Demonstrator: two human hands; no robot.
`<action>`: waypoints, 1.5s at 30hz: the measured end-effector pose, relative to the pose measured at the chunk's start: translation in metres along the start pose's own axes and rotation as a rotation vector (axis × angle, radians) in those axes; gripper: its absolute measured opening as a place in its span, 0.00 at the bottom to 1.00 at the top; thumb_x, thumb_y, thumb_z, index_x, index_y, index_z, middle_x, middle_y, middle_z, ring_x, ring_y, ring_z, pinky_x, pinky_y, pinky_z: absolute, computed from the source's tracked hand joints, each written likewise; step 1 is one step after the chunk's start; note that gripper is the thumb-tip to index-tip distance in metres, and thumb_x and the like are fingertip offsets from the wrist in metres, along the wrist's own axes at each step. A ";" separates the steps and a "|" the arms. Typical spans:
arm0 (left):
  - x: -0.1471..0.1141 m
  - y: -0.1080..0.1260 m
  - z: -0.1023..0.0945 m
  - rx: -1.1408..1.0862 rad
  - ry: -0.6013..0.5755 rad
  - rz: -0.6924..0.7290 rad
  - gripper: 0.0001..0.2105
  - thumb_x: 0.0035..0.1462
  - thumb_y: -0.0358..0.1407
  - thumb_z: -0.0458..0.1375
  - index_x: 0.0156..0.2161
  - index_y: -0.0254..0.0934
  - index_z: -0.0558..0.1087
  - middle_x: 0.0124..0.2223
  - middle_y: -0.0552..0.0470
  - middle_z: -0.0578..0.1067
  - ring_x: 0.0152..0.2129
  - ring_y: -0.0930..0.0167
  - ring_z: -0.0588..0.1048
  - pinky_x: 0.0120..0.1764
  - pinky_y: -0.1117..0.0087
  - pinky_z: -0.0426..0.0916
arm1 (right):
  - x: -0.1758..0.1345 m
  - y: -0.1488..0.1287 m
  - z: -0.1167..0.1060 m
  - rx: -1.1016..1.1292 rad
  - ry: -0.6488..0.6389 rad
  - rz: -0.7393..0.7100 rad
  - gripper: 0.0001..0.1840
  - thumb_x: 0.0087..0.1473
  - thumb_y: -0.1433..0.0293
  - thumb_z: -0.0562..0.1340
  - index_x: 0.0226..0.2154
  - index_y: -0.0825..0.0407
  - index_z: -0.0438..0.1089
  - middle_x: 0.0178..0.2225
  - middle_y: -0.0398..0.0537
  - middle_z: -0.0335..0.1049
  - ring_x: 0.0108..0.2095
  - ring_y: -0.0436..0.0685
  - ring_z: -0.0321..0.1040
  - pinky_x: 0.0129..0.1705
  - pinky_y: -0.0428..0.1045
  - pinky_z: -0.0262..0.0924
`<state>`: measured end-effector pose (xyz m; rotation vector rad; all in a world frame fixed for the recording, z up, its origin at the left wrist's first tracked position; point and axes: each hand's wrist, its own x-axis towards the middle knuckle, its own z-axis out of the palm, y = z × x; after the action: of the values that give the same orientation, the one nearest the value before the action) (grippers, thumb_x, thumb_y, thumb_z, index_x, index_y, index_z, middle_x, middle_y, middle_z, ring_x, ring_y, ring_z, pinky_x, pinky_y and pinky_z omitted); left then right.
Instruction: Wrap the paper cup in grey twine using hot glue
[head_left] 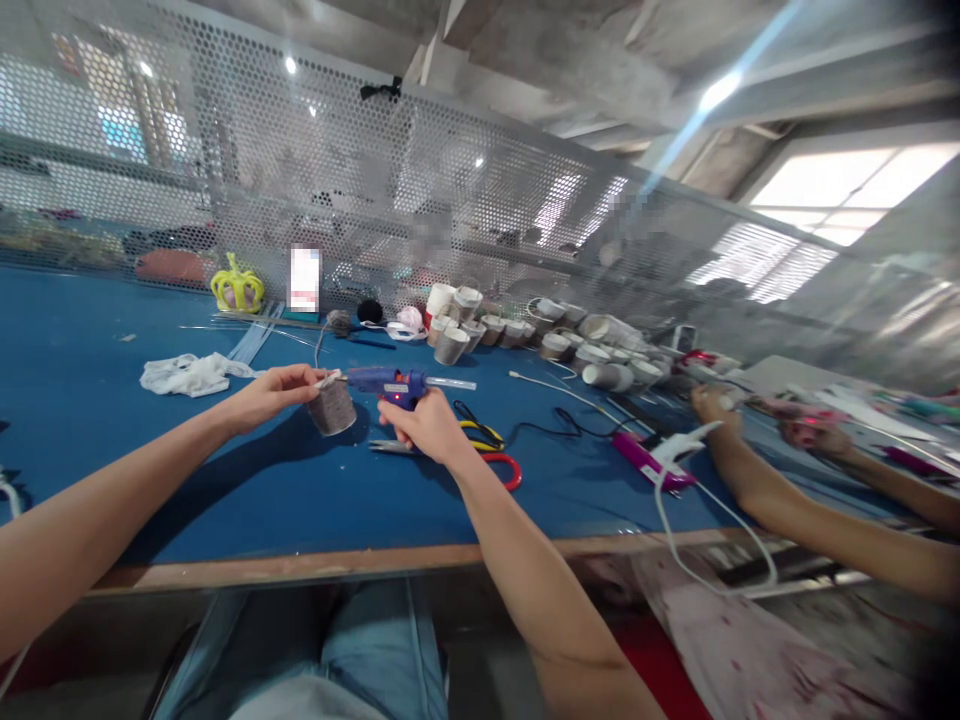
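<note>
My left hand [289, 390] pinches the edge of a small grey cup [332, 408], which is tilted just above the blue table. Something whitish shows at the cup's rim, too small to make out. My right hand [427, 425] is wrapped round the handle of a blue glue gun [386, 383], with a clear glue stick [454, 383] poking out of its back. The gun's nozzle points left and meets the cup's rim, or nearly so. Beneath my right hand lie scissors with red handles [510, 470] and a tool with yellow handles [484, 435].
Many grey and white cups [451, 345] stand along the perforated metal screen [450, 180]. Left of my hands lies a crumpled white cloth [187, 374]. A phone [304, 280] leans near a yellow crown-shaped object [237, 285]. A power strip [652, 462] and a co-worker's arms [757, 480] are at right.
</note>
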<state>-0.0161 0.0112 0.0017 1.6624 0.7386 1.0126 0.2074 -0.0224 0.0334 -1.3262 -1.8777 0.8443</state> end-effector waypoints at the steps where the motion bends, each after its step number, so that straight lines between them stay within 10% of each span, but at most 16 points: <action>1: 0.000 -0.001 0.000 0.001 0.004 0.001 0.07 0.49 0.35 0.56 0.23 0.35 0.66 0.40 0.47 0.74 0.53 0.63 0.59 0.51 0.62 0.52 | 0.001 0.001 -0.001 0.000 0.010 0.012 0.13 0.44 0.65 0.56 0.16 0.56 0.64 0.09 0.39 0.56 0.10 0.44 0.54 0.13 0.40 0.53; 21: 0.000 -0.001 0.001 0.033 0.012 -0.026 0.07 0.48 0.37 0.55 0.26 0.34 0.67 0.48 0.43 0.70 0.50 0.63 0.62 0.50 0.60 0.53 | 0.035 0.029 -0.007 0.221 0.149 0.129 0.05 0.39 0.72 0.60 0.18 0.56 0.63 0.12 0.39 0.60 0.13 0.44 0.56 0.14 0.40 0.49; 36: -0.003 0.010 0.002 0.194 -0.117 0.046 0.09 0.51 0.38 0.52 0.26 0.33 0.64 0.52 0.40 0.64 0.50 0.62 0.61 0.48 0.61 0.57 | 0.076 0.058 -0.003 -0.337 0.166 0.351 0.15 0.48 0.64 0.57 0.18 0.57 0.65 0.19 0.55 0.67 0.26 0.56 0.67 0.27 0.47 0.58; 41: -0.004 0.014 0.004 0.326 -0.150 0.090 0.09 0.52 0.39 0.50 0.28 0.34 0.63 0.51 0.42 0.64 0.51 0.63 0.60 0.49 0.63 0.55 | 0.061 0.025 0.001 -0.578 0.262 0.051 0.15 0.48 0.61 0.57 0.24 0.56 0.70 0.31 0.56 0.69 0.39 0.58 0.63 0.37 0.48 0.54; 45: -0.005 0.019 0.006 0.401 -0.177 0.124 0.09 0.52 0.39 0.50 0.27 0.34 0.64 0.48 0.43 0.66 0.46 0.64 0.64 0.46 0.65 0.58 | 0.048 -0.011 0.015 -0.269 -0.033 -0.227 0.26 0.51 0.54 0.48 0.23 0.56 0.71 0.24 0.47 0.68 0.28 0.50 0.63 0.30 0.44 0.53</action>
<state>-0.0126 -0.0014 0.0176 2.1364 0.7623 0.8227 0.1774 0.0191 0.0412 -1.2269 -2.1769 0.5146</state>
